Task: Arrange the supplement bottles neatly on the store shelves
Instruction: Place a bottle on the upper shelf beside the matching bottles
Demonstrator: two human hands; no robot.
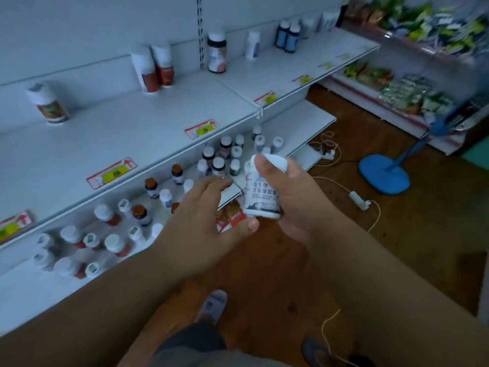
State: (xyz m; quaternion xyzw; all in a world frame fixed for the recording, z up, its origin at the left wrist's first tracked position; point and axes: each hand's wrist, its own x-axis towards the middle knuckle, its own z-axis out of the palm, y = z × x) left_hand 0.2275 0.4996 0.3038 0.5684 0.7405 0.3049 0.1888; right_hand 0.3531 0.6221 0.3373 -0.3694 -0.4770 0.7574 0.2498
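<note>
Held bottle: a white bottle [263,193] with a white cap and dark printed characters is a little to the 3 o'clock side of the picture centre, upright and slightly tilted, in the air in front of the lower shelf [312,120].
Right hand: the right hand [288,197] grasps the white bottle, thumb across the front near the cap, the other fingers behind it.
Left hand: the left hand [203,223] is released, fingers spread and relaxed; its thumb tip touches the bottom edge of the white bottle at about 7 o'clock of it.
Lower shelf: many small bottles [219,160] stand here in a loose group, white caps and brown caps mixed, running from 9 o'clock toward the centre.
Upper shelf: the upper shelf [132,133] carries few bottles, well apart: one red-and-white bottle [49,103] at 10 o'clock, a pair of red-and-white bottles [154,67] near 11 o'clock, a dark-lidded jar [216,53] at 12 o'clock, two blue bottles [287,35] at 1 o'clock.
Price tags: red and yellow price tags [201,128] sit along the shelf front edge.
Floor: the wooden floor [397,234] holds a blue fan base [383,177] at 3 o'clock and white cables [357,200] beside it.
Far rack: snack packets [397,88] at 2 o'clock, blurred.
</note>
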